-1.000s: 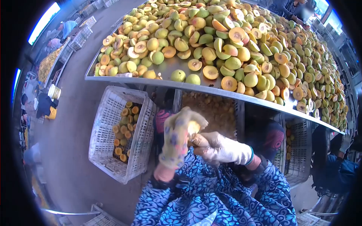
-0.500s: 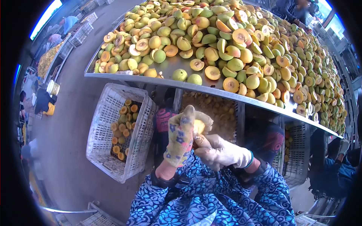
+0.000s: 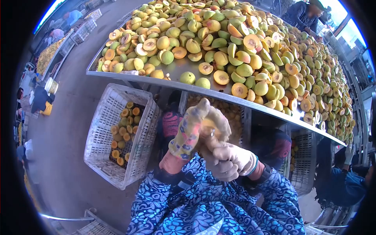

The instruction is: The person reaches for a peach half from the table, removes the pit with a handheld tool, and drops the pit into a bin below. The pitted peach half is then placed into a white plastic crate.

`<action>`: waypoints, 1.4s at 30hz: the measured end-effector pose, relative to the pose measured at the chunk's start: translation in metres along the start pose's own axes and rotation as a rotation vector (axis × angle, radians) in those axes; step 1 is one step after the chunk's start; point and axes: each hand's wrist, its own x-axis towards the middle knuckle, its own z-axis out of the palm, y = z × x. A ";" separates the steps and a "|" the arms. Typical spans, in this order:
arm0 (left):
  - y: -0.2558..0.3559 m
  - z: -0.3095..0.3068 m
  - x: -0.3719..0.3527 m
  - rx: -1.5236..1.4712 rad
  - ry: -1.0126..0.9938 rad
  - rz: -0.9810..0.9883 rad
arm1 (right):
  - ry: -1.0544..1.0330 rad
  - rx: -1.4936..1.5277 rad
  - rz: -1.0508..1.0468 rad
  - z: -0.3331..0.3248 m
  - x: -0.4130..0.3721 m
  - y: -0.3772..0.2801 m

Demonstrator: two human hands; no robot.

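My left hand (image 3: 188, 129), in a flowered work glove, curls round a yellow peach half (image 3: 206, 123), with its thumb pointing up. My right hand (image 3: 233, 158), in a whitish glove, is closed and pressed up against the fruit. A small shiny metal tip (image 3: 212, 132) shows at its thumb, against the peach; the rest of this tool is hidden in the glove. Just beyond my hands, a metal table (image 3: 178, 81) bears a big heap of cut peach halves (image 3: 244, 69), green to yellow outside, some with orange flesh upward.
A white plastic crate (image 3: 102, 150) holding peach halves stands on the floor at left. Below the table edge, between my knees, another container holds pale pieces (image 3: 231, 111). A dark crate (image 3: 303, 162) is at right. Co-workers sit at right and across the table (image 3: 301, 15).
My left hand has tilted to the right and its fingers wrap further over the peach. My right hand has turned in closer beneath it. The whole view has shifted slightly.
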 end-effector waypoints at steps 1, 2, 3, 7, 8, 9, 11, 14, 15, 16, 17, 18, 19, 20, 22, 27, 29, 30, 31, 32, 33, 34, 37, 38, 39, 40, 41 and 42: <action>-0.001 0.003 0.000 -0.175 0.078 -0.012 | -0.119 0.085 -0.039 -0.005 0.002 0.001; -0.004 0.003 0.002 -0.174 0.075 -0.004 | -0.118 0.077 -0.037 -0.003 0.003 -0.001; -0.008 0.000 0.006 -0.299 0.143 -0.060 | -0.014 -0.085 -0.036 0.001 0.002 -0.005; -0.014 -0.027 0.003 -0.166 0.514 0.064 | 0.220 -0.361 -0.229 0.008 0.005 -0.011; -0.004 -0.041 -0.004 -0.258 0.528 0.127 | 0.306 -0.334 -0.378 0.000 0.005 -0.011; 0.012 -0.062 -0.019 0.014 0.607 0.242 | 0.486 -0.369 -0.363 -0.016 0.002 -0.006; 0.041 -0.114 -0.058 0.530 0.813 0.220 | 0.868 -1.357 -0.682 -0.061 0.019 0.024; 0.086 -0.183 -0.099 1.865 0.662 -0.106 | 0.783 -2.204 0.260 -0.120 0.004 0.093; 0.096 -0.188 -0.105 2.122 0.642 -0.071 | 0.751 -2.246 0.159 -0.146 0.000 0.118; 0.105 -0.186 -0.104 2.369 0.636 -0.028 | 0.756 -2.259 0.147 -0.139 0.006 0.102; 0.114 -0.175 -0.089 2.369 0.643 -0.021 | 0.828 -2.183 0.297 -0.116 0.013 0.085; 0.123 -0.164 -0.067 2.076 0.611 -0.080 | 0.906 -2.097 0.439 -0.104 0.018 0.072; 0.127 -0.153 -0.043 1.785 0.577 -0.110 | 0.855 -2.324 0.133 -0.122 0.013 0.082; 0.119 -0.149 -0.017 1.725 0.510 -0.092 | 0.878 -2.235 0.137 -0.133 0.015 0.060; 0.078 -0.159 0.039 1.593 0.392 0.004 | 0.889 -2.024 -0.007 -0.136 0.016 0.087; 0.014 -0.149 0.150 1.898 -0.002 -0.255 | 0.919 -1.730 -0.028 -0.119 0.020 0.077; 0.023 -0.144 0.170 1.698 0.025 -0.288 | 0.939 -1.718 -0.059 -0.108 0.018 0.070; 0.025 -0.147 0.171 1.520 0.062 -0.290 | 0.942 -1.709 -0.060 -0.094 0.013 0.061; 0.027 -0.143 0.163 1.219 0.217 -0.166 | 0.967 -1.610 -0.129 -0.076 0.008 0.047; 0.037 -0.141 0.157 0.755 0.218 -0.146 | 0.980 -1.503 -0.193 -0.066 0.004 0.046; 0.049 -0.130 0.150 0.334 0.190 -0.084 | 0.889 -1.361 -0.476 -0.065 0.007 0.043; 0.056 -0.116 0.133 0.057 0.233 -0.001 | 0.892 -1.258 -0.502 -0.058 0.000 0.040; 0.068 -0.072 0.090 -0.140 0.281 0.056 | 0.740 -0.989 -0.483 -0.064 -0.004 0.036; 0.066 -0.061 0.075 -0.193 0.279 0.067 | 0.751 -1.040 -0.490 -0.047 -0.007 0.029; 0.063 -0.045 0.060 -0.054 0.395 0.097 | 0.757 -0.971 -0.403 -0.025 -0.013 0.018; 0.057 -0.036 0.052 -0.068 0.328 0.140 | 0.770 -1.110 -0.538 -0.008 -0.013 0.008; 0.055 -0.017 0.046 -0.088 0.402 0.119 | 0.794 -1.214 -0.570 0.009 -0.012 0.000; 0.052 -0.001 0.040 -0.109 0.474 0.096 | 0.821 -1.317 -0.601 0.023 -0.012 -0.008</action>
